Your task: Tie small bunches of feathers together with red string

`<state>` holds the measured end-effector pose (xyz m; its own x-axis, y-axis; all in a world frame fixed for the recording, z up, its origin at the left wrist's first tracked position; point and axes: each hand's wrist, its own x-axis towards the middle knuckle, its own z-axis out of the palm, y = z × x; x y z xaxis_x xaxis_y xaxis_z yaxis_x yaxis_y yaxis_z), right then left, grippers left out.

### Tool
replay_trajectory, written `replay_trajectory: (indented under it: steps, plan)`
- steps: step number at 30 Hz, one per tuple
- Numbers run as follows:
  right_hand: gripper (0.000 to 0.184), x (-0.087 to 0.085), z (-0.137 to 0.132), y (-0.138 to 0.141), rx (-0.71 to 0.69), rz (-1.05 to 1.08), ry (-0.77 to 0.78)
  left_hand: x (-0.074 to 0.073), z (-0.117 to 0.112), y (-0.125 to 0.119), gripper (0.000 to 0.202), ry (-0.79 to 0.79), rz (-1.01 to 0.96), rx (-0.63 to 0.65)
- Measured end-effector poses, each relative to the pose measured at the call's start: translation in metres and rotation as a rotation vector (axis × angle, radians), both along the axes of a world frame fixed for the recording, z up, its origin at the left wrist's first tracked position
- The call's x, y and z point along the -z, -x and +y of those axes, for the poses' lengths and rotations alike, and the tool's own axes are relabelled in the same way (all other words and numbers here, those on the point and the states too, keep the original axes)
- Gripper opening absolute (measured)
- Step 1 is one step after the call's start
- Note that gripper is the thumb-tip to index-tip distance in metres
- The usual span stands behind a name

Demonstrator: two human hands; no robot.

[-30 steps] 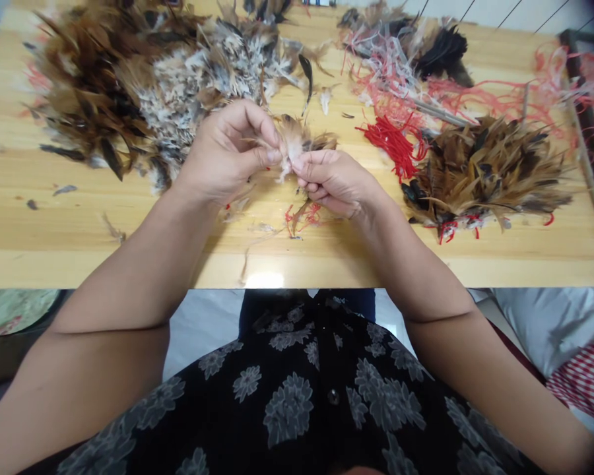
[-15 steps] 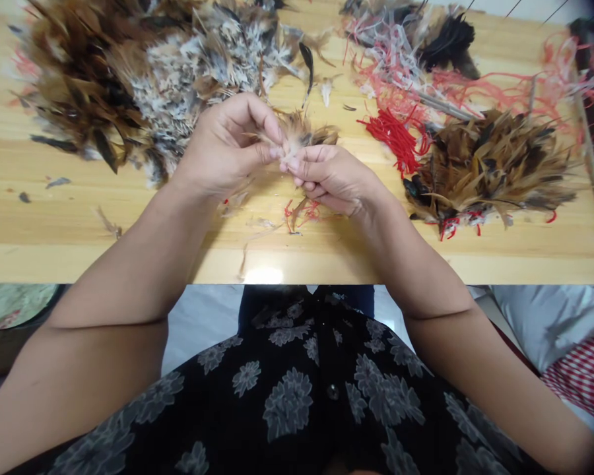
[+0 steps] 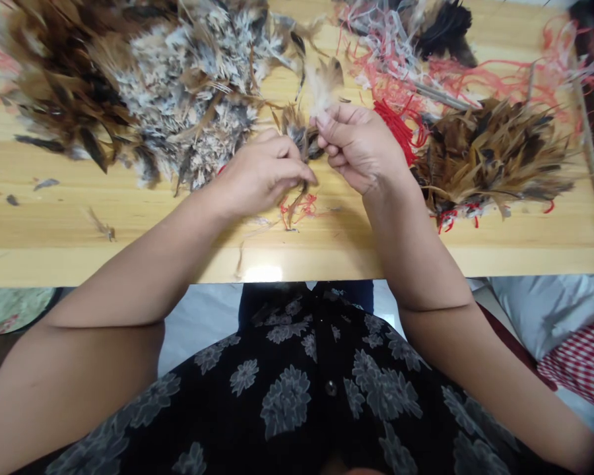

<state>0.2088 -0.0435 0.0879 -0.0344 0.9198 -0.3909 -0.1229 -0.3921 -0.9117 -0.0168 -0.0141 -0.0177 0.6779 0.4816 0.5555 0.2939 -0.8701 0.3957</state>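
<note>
- Just left of the red strings (image 3: pixel 398 125), my right hand (image 3: pixel 359 142) pinches a pale feather tuft (image 3: pixel 321 86) between thumb and forefinger; the other fingers are curled in beneath.
- Left of the red strings and slightly farther from me: the feather tuft itself, its fluffy end standing up above my fingertips.
- Farther left of the red strings and nearer me: my left hand (image 3: pixel 270 168), fingers bent and somewhat blurred. I cannot tell whether they grip anything.
- Left of the red strings, between my two hands: a small feather clump (image 3: pixel 297 128), dark and brown, partly hidden by my fingers.
- Left of the red strings and nearer me: red thread scraps (image 3: pixel 304 206), lying on the wooden table (image 3: pixel 54 224).
- Well left of the red strings: a large feather pile (image 3: pixel 178 72), brown on its outer side and pale grey toward my hands.
- Just beyond the red strings: tangled pink and white strands (image 3: pixel 383 53), with a thin grey stick (image 3: pixel 445 97) lying at their right.
- Beyond and to the right of the red strings: black feathers (image 3: pixel 445 33).
- Right of the red strings: a brown feather bundle (image 3: pixel 499 152), with red ends (image 3: pixel 446 221) showing along its near edge.
</note>
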Motion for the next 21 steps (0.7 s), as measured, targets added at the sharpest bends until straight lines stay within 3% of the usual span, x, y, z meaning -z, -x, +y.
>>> replay_trajectory:
  steps: [5, 8, 11, 14, 18, 21]
  plan:
    - [0.058, 0.009, 0.003, 0.004, -0.011, 0.013, -0.072, 0.009, 0.001, -0.004, 0.021, 0.089, -0.003, -0.007]
    - [0.060, 0.011, 0.006, 0.004, 0.011, -0.109, -0.095, 0.007, 0.003, 0.004, 0.026, 0.197, -0.117, -0.107]
    - [0.055, 0.016, 0.009, 0.004, 0.000, -0.171, -0.144, 0.012, 0.013, 0.013, 0.040, 0.369, -0.362, -0.180]
    - [0.054, 0.027, 0.011, 0.004, -0.044, -0.200, -0.190, 0.023, 0.029, 0.019, 0.061, 0.507, -0.582, -0.162]
    - [0.049, 0.041, 0.010, 0.008, -0.130, -0.226, -0.272, 0.032, 0.040, 0.018, 0.074, 0.656, -0.653, -0.161]
    - [0.046, 0.042, 0.006, 0.012, -0.155, -0.253, -0.279, 0.034, 0.039, 0.018, 0.079, 0.661, -0.676, -0.156]
